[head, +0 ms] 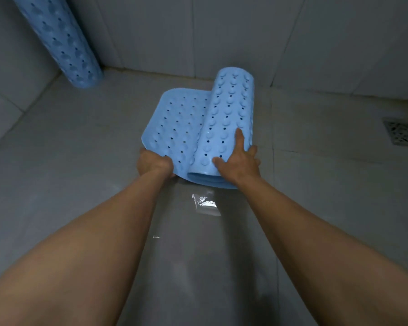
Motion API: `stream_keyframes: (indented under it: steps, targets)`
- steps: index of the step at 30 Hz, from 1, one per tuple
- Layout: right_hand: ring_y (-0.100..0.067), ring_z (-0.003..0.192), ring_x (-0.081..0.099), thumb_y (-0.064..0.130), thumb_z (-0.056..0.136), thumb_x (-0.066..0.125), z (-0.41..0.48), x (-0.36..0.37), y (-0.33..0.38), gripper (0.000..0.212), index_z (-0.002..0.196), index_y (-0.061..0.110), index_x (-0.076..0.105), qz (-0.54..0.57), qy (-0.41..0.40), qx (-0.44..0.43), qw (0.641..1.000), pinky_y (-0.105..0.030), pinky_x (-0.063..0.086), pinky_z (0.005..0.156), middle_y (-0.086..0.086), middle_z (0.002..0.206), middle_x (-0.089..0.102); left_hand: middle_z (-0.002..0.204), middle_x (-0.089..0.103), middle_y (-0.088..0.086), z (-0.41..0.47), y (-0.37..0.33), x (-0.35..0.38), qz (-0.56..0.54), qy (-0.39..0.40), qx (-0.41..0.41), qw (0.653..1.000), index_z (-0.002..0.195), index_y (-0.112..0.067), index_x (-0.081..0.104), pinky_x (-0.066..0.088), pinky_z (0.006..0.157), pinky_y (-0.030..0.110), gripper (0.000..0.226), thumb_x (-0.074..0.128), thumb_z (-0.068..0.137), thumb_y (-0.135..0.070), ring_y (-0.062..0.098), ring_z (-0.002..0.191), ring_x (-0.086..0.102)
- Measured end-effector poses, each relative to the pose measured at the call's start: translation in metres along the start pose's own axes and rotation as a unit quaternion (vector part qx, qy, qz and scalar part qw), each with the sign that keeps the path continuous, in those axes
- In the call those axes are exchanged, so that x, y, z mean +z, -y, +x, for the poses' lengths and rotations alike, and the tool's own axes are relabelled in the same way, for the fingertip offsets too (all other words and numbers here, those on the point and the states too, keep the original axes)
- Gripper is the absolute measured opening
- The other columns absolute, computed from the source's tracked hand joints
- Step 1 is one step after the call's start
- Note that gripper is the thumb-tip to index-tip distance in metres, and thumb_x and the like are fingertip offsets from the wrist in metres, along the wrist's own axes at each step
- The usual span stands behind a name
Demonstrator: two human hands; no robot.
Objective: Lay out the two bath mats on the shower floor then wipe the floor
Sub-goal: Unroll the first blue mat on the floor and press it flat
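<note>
A: Head view, item one: blue bath mat [186, 128], half unrolled on the grey shower floor [80, 161], lying mid-floor near the back wall. Flat part to the left, roll [229, 123] to the right, suction cups outward.

B: And your hands?

A: Your left hand [154, 163] is closed on the near corner of the flat part, pinning it. Your right hand [239, 161] lies spread on the roll's near end, fingers wide, gripping nothing.

B: Item two?

A: Second bath mat [59, 41], fully rolled, leaning in the far left corner, well apart from you. Item three: floor drain [402, 132], far right.

B: How to do this step well?

A: Keep the left corner held down, push the roll away to the right with a flat palm, evenly, so it does not skew. Likely stop short of the drain. Press the cups down afterwards.
</note>
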State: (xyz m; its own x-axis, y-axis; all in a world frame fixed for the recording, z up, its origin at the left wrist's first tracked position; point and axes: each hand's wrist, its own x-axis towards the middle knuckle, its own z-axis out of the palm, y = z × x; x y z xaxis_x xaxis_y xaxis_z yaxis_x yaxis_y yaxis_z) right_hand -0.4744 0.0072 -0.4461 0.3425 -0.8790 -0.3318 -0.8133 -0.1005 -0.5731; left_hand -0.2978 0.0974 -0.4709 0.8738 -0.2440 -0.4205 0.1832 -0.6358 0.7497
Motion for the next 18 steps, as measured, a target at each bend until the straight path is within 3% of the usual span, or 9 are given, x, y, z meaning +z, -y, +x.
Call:
stream_keyframes:
  steps: [4,6,8,10,12,15,18]
  targets:
    - [-0.044,0.132,0.031,0.044,0.091,0.064,-0.012,-0.006,0.002,0.092,0.154,0.045,-0.002,-0.017,0.025,0.01,0.999,-0.046,0.035,0.106,-0.017,0.156,0.007,0.135,0.054,0.017,-0.026,-0.008,-0.011,0.01,-0.044,0.017,0.999,0.145,-0.011,0.032,0.047,0.102,0.047,0.053,0.051,0.096,-0.017,0.036,0.117,0.057]
    - [-0.044,0.132,0.031,0.042,0.091,0.065,-0.021,-0.003,0.001,0.089,0.155,0.043,0.003,-0.018,0.027,0.006,0.999,-0.044,0.036,0.107,-0.017,0.156,0.005,0.14,0.046,0.02,-0.028,0.002,-0.014,0.106,-0.032,0.055,0.992,0.154,-0.017,0.017,0.042,0.106,0.046,0.067,0.051,0.096,-0.02,0.038,0.123,0.051]
    - [-0.045,0.135,0.028,0.042,0.091,0.065,-0.025,0.001,-0.004,0.089,0.156,0.041,0.005,-0.028,0.031,0.004,0.999,-0.044,0.034,0.109,-0.018,0.158,0.001,0.143,0.035,0.02,-0.029,0.016,-0.02,0.269,-0.011,0.075,0.96,0.152,-0.02,0.025,0.038,0.107,0.047,0.073,0.061,0.089,-0.025,0.038,0.129,0.041]
    - [-0.048,0.138,0.025,0.043,0.09,0.065,-0.027,0.005,-0.008,0.089,0.156,0.038,0.005,-0.049,0.038,0.01,0.998,-0.046,0.033,0.111,-0.02,0.159,-0.004,0.145,0.029,0.019,-0.029,0.025,-0.023,0.397,-0.022,0.094,0.913,0.139,-0.015,0.046,0.034,0.108,0.047,0.061,0.062,0.083,-0.033,0.038,0.133,0.032]
    - [-0.049,0.14,0.019,0.043,0.089,0.064,-0.028,0.009,-0.01,0.089,0.156,0.035,0.006,-0.083,0.048,0.021,0.995,-0.05,0.032,0.112,-0.021,0.159,-0.011,0.152,0.025,0.018,-0.023,0.024,-0.022,0.434,-0.009,0.129,0.892,0.137,-0.013,0.048,0.031,0.112,0.048,0.062,0.064,0.082,-0.036,0.037,0.139,0.025]
    - [-0.046,0.147,0.004,0.037,0.085,0.065,-0.023,0.013,-0.009,0.087,0.154,0.027,0.012,-0.116,0.024,0.009,0.993,-0.056,0.019,0.117,-0.022,0.16,-0.018,0.161,0.015,0.015,-0.003,0.012,-0.013,0.427,0.079,0.236,0.869,0.152,-0.02,0.028,0.022,0.119,0.051,0.08,0.068,0.084,-0.029,0.034,0.149,0.016]
    - [-0.045,0.148,-0.014,0.037,0.085,0.064,-0.019,0.018,-0.007,0.091,0.156,0.029,0.007,-0.149,0.013,-0.024,0.988,-0.062,0.002,0.118,-0.016,0.159,-0.028,0.16,0.02,0.014,0.012,0.016,-0.007,0.442,0.158,0.298,0.831,0.154,-0.022,0.029,0.017,0.12,0.054,0.068,0.053,0.09,-0.018,0.034,0.149,0.016]
